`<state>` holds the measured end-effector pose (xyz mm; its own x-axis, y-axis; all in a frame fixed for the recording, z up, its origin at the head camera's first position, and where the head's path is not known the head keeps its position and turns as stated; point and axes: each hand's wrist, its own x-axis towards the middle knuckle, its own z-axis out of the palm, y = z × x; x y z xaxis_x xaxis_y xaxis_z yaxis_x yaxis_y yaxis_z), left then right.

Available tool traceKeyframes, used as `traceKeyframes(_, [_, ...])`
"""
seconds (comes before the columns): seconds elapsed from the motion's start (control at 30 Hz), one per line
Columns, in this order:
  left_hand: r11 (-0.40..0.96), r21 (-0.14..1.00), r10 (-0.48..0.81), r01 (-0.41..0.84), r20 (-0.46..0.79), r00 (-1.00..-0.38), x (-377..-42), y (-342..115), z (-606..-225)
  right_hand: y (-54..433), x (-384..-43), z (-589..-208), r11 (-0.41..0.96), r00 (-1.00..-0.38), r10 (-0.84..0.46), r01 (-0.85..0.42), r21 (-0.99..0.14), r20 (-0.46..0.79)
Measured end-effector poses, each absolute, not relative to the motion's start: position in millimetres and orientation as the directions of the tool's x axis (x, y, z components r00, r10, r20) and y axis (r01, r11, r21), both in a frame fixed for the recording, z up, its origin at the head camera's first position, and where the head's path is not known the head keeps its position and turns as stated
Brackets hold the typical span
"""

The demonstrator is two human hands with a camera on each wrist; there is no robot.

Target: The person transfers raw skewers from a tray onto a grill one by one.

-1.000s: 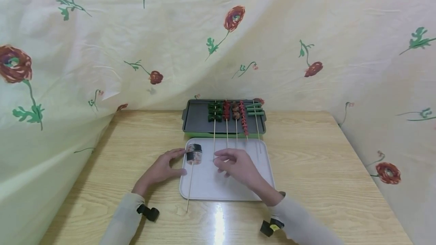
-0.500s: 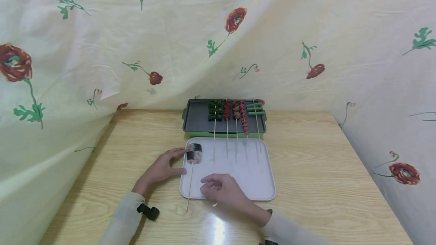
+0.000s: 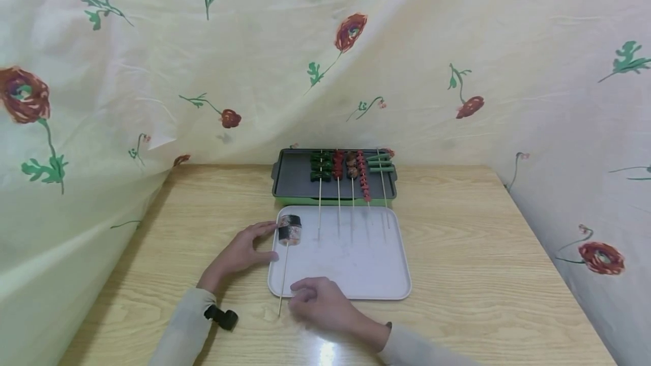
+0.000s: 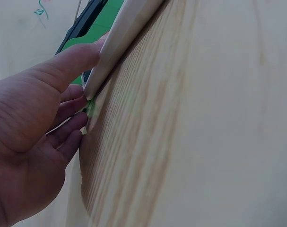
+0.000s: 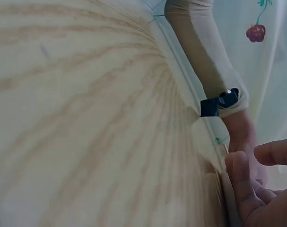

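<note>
A white tray (image 3: 363,275) lies on the table, bearing a skewer (image 3: 290,233) of thick pinkish-grey chunks with dark bands at its left side. The skewer's thin stick runs toward me past the front rim. My left hand (image 3: 247,251) rests at the tray's left edge, thumb and index finger spread. In the left wrist view, its thumb (image 4: 82,57) touches the rim. Close to the right of the stick's lower end is my right hand (image 3: 321,305), above the front rim. Its thumb and forefinger stand apart with nothing between them in the right wrist view.
Behind the tray stands a green grill with a dark plate (image 3: 295,182). Several skewers lie on it: dark green pieces (image 3: 321,167), red pieces (image 3: 338,165), brown balls (image 3: 352,166), small pink-red pieces (image 3: 363,177) and green stalks (image 3: 380,166). Their sticks reach over the tray. A flowered cloth (image 3: 285,61) hangs behind.
My right hand has moved from the green skewer's stick end toward me and left, to the banded skewer's stick. My left hand has stayed at the tray's edge.
</note>
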<state>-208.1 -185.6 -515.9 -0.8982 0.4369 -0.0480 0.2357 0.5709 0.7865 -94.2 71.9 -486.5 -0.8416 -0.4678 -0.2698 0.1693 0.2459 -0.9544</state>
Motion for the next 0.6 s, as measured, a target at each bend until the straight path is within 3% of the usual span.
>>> traceKeyframes(0.3, [0.569, 0.785, 0.436, 0.244, -0.036, -0.899, -210, -186, -517, 58, -87, -493, 0.210, -0.840, -0.451, 0.228, -0.951, -0.301])
traceKeyframes(0.6, [0.578, 0.784, 0.430, 0.225, -0.058, -0.901, -208, -186, -514, 52, -88, -492, 0.081, -0.808, -0.479, 0.347, -0.934, -0.342])
